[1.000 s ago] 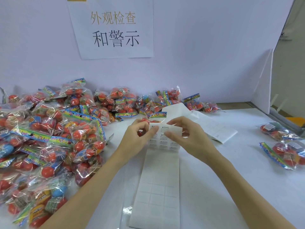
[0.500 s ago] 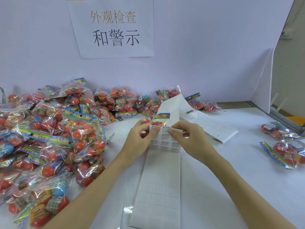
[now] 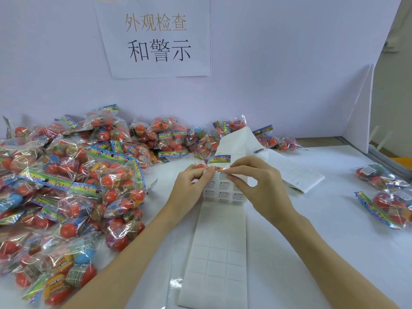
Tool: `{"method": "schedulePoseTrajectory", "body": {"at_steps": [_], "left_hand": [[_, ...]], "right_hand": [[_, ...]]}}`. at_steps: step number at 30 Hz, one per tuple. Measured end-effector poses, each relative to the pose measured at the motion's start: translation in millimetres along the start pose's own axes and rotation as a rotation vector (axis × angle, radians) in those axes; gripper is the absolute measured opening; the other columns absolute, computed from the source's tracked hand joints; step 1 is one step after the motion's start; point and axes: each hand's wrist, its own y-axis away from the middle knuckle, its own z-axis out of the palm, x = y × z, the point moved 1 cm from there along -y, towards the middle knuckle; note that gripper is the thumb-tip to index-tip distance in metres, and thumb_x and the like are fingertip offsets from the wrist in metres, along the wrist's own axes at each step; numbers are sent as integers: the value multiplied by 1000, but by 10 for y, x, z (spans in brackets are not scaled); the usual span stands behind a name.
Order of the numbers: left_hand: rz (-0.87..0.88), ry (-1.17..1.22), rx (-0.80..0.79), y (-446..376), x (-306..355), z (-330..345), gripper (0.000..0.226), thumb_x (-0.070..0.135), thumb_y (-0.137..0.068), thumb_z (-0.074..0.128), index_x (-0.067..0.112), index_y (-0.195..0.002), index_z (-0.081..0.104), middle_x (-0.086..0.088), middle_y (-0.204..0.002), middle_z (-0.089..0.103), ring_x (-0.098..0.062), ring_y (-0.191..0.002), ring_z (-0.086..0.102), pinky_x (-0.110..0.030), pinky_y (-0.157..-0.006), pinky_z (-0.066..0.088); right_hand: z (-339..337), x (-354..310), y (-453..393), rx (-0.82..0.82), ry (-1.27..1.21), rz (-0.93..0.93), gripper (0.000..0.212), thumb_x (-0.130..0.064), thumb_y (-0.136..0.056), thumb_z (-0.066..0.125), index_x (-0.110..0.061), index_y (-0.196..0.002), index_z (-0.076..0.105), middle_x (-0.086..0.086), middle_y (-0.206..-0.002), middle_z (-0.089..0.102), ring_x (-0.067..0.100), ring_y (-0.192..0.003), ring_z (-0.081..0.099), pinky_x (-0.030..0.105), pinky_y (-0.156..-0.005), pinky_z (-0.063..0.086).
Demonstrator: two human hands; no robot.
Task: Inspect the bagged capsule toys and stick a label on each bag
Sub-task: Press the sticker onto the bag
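The left hand (image 3: pixel 189 184) is pinching a bag of capsule toys (image 3: pixel 217 160) together with the label sheet (image 3: pixel 224 190), and the right hand (image 3: pixel 258 181) is pinching one label at its top edge. A peeled label may curl and stick to itself.

We count two hands (image 3: pixel 189 186) (image 3: pixel 258 181), two label sheets (image 3: pixel 223 241) (image 3: pixel 296 175), two bags far right (image 3: pixel 379 175) (image 3: pixel 390 208), one wall sign (image 3: pixel 156 36).

A white table (image 3: pixel 323 241) carries heaped toy bags (image 3: pixel 73 186), a label strip (image 3: pixel 218 253) and two bags (image 3: pixel 388 192) apart.
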Motion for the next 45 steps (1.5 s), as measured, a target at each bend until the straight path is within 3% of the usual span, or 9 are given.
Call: {"method": "schedulePoseTrajectory", "body": {"at_steps": [3,7,12,14,18,24,28,35,45], "left_hand": [[-5,13,17,-7,-12,-7,31,25,-104,62,3,-91,81,-8,-101,64,-32,-107,62,-49,-96,49],[-14,8,14,-16,-36,-18,35,27,-105,60,3,-90,79,-11,-98,64,-29,-100,62,-51,-91,48],[23,14,119,-11,-17,-32,43,47,-105,54,14,-111,80,-1,-121,66,-15,-113,65,-17,-97,48],[46,30,179,-33,-45,-55,22,19,-104,62,15,-119,76,-7,-130,59,-27,-113,67,-29,-101,53],[135,7,192,-26,-59,-69,48,-7,-94,67,23,-131,69,2,-134,59,-27,-121,63,-48,-107,52],[127,144,18,8,-15,-63,63,-3,-95,69,31,-146,55,13,-123,68,-22,-105,71,-36,-91,60],[162,100,-63,21,2,-46,55,-1,-96,70,26,-142,59,-2,-134,64,-35,-114,68,-55,-101,56],[163,90,-103,24,4,-39,55,5,-92,75,26,-141,60,1,-135,65,-24,-122,66,-54,-106,53],[149,152,-128,22,4,-33,56,18,-92,81,25,-143,58,-3,-133,66,-31,-108,74,-58,-103,54]], "right_hand": [[-4,-53,-5,13,-12,-18,13,-8,-89,81,-13,-101,83,0,-103,72,17,-101,68,35,-90,55],[-3,-148,-24,39,-148,42,12,-8,-93,76,-18,-99,79,-7,-102,73,14,-101,67,26,-87,51],[-19,-98,-49,56,-270,264,18,-2,-96,69,-17,-100,77,-7,-99,76,14,-88,68,25,-80,55],[-22,-87,-56,51,-284,311,22,-1,-97,67,-20,-100,78,-7,-96,75,12,-85,67,21,-76,52],[-16,-79,-50,27,-292,367,28,-4,-99,64,-25,-111,78,-3,-95,74,10,-82,66,14,-75,48],[15,-66,-48,-11,-416,493,37,-9,-96,72,-27,-128,66,-4,-87,73,4,-73,65,20,-76,54],[56,-40,-26,-67,-513,577,39,-13,-95,74,-30,-128,63,-1,-86,76,7,-71,64,22,-75,55],[103,-24,-8,-69,-501,600,36,-15,-95,75,-29,-126,63,0,-87,77,7,-73,65,31,-83,57],[94,-41,-7,-58,-515,577,31,-15,-93,77,-24,-122,67,-3,-78,77,5,-67,64,19,-72,53]]}}
